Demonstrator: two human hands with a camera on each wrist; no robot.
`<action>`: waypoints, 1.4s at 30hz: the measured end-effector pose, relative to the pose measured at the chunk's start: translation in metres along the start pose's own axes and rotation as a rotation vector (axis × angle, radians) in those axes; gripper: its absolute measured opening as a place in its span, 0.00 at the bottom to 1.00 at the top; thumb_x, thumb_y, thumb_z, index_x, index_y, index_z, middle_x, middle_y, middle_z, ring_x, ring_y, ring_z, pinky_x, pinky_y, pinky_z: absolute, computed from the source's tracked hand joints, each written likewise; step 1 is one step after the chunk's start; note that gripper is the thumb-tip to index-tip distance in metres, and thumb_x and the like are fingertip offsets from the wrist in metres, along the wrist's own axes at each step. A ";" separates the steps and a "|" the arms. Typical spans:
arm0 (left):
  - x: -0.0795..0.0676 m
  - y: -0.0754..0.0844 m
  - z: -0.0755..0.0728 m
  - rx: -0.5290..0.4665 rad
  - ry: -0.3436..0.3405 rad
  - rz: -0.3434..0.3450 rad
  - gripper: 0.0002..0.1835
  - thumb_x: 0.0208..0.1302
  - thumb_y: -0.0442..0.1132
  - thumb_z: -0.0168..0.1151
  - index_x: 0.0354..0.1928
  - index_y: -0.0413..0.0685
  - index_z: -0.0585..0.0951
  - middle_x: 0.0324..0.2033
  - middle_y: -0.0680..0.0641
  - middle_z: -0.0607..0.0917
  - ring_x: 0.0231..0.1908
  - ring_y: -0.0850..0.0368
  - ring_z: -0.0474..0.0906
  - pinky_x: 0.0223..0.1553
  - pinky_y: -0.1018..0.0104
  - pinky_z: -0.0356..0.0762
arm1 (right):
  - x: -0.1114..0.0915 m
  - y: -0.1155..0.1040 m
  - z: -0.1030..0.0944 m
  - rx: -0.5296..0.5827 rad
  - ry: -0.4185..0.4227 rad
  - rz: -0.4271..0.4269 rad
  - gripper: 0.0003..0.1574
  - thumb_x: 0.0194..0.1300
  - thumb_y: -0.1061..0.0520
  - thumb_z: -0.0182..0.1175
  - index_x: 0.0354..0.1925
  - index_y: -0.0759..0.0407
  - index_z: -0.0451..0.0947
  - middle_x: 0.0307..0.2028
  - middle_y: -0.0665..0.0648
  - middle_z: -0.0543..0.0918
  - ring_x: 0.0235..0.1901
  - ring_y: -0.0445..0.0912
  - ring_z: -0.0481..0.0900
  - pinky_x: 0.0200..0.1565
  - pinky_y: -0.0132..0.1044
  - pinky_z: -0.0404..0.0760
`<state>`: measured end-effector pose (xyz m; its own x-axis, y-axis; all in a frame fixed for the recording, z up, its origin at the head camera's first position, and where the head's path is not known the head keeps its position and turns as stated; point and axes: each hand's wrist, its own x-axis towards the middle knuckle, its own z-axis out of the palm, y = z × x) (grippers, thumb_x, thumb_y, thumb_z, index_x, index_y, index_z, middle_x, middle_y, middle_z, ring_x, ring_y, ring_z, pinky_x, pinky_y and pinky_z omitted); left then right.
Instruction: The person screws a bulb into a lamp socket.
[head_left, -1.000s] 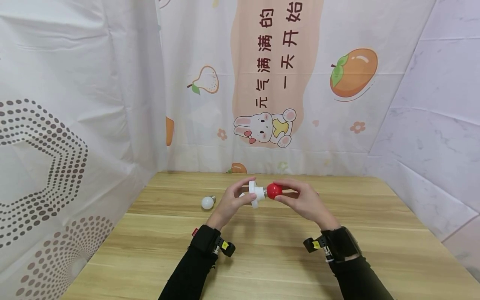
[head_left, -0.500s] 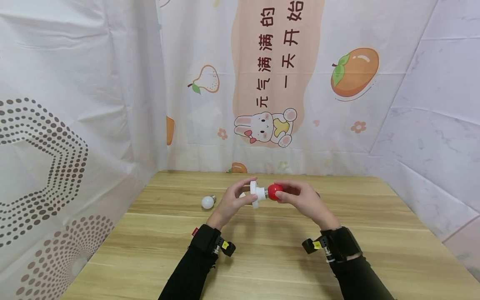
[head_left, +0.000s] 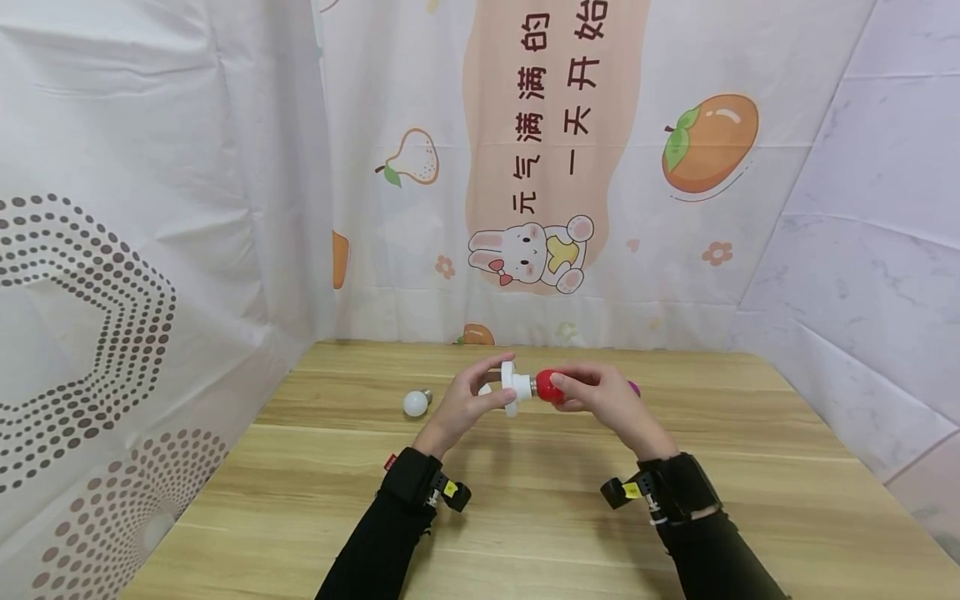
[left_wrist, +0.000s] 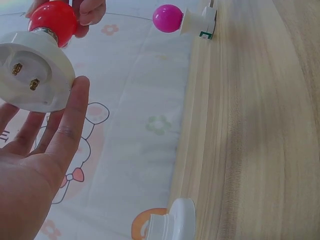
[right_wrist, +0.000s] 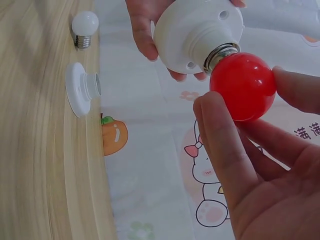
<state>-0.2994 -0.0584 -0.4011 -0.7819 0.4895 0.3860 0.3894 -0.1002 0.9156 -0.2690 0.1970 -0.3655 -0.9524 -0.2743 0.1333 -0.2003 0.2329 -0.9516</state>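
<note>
My left hand [head_left: 467,404] holds a white lamp holder [head_left: 517,386] by its round base, above the table. Two brass screws show in the underside of that lamp holder [left_wrist: 30,72] in the left wrist view. A red light bulb [head_left: 545,387] sits at the socket's mouth, some of its metal screw thread still showing. Fingers and thumb of my right hand [head_left: 611,407] grip the red bulb [right_wrist: 243,86] from its round end. How deep the thread goes in is hidden inside the socket.
A white bulb [head_left: 415,404] lies on the wooden table [head_left: 525,517] at left. Beside it stands a second white lamp holder [right_wrist: 77,90], mostly behind my left hand. Beyond my right hand is a magenta bulb [left_wrist: 167,18] in a white holder [left_wrist: 197,22]. A printed curtain [head_left: 420,225] hangs behind.
My right thumb has moved across the front of the red bulb, and the right hand has turned a little. More of the magenta bulb shows behind it. The left hand stays nearly still.
</note>
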 end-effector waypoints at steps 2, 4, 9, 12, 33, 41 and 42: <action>0.000 0.001 0.000 -0.003 0.000 0.001 0.33 0.67 0.41 0.66 0.73 0.46 0.70 0.69 0.43 0.71 0.62 0.46 0.71 0.50 0.59 0.81 | 0.000 0.000 0.001 0.007 0.011 0.009 0.33 0.70 0.45 0.66 0.59 0.70 0.78 0.48 0.67 0.85 0.44 0.61 0.87 0.46 0.43 0.86; 0.000 0.001 0.000 -0.005 0.000 0.001 0.33 0.67 0.41 0.66 0.73 0.45 0.70 0.68 0.42 0.71 0.62 0.47 0.71 0.50 0.59 0.81 | 0.001 -0.001 0.001 0.001 0.014 0.012 0.33 0.71 0.45 0.65 0.58 0.71 0.78 0.46 0.66 0.86 0.41 0.59 0.87 0.45 0.43 0.87; 0.001 0.002 0.000 -0.005 -0.002 -0.002 0.32 0.68 0.39 0.65 0.73 0.45 0.70 0.68 0.42 0.71 0.62 0.46 0.71 0.50 0.60 0.81 | 0.001 -0.001 0.003 -0.024 0.028 0.011 0.32 0.73 0.46 0.63 0.58 0.74 0.78 0.42 0.65 0.87 0.37 0.56 0.87 0.43 0.44 0.87; 0.001 0.001 0.000 -0.008 -0.005 -0.005 0.32 0.69 0.37 0.64 0.73 0.45 0.70 0.68 0.42 0.71 0.62 0.46 0.71 0.50 0.60 0.80 | 0.001 -0.001 0.004 -0.024 0.036 0.007 0.33 0.73 0.46 0.62 0.59 0.74 0.77 0.45 0.67 0.86 0.41 0.58 0.87 0.43 0.45 0.87; -0.002 0.001 -0.003 -0.013 0.015 -0.027 0.30 0.71 0.37 0.62 0.74 0.45 0.69 0.65 0.40 0.73 0.62 0.42 0.71 0.51 0.59 0.81 | -0.001 0.003 -0.001 -0.151 0.009 -0.217 0.29 0.62 0.62 0.73 0.61 0.61 0.79 0.55 0.62 0.83 0.55 0.58 0.82 0.52 0.40 0.84; -0.001 0.001 -0.003 -0.007 0.012 -0.026 0.31 0.70 0.40 0.63 0.73 0.47 0.70 0.65 0.41 0.73 0.61 0.46 0.72 0.51 0.57 0.81 | -0.001 0.002 -0.003 -0.157 -0.022 -0.245 0.31 0.60 0.67 0.72 0.62 0.61 0.79 0.57 0.62 0.83 0.56 0.58 0.81 0.53 0.39 0.82; -0.001 0.001 -0.003 -0.009 0.010 -0.026 0.31 0.70 0.39 0.63 0.74 0.47 0.70 0.65 0.41 0.73 0.62 0.44 0.71 0.51 0.57 0.81 | -0.001 0.002 -0.003 -0.158 -0.020 -0.246 0.31 0.60 0.67 0.72 0.62 0.61 0.79 0.57 0.62 0.83 0.56 0.58 0.81 0.53 0.39 0.83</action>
<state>-0.2995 -0.0614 -0.4002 -0.7967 0.4831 0.3632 0.3647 -0.0950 0.9263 -0.2690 0.2000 -0.3665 -0.8662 -0.3587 0.3478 -0.4596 0.2992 -0.8362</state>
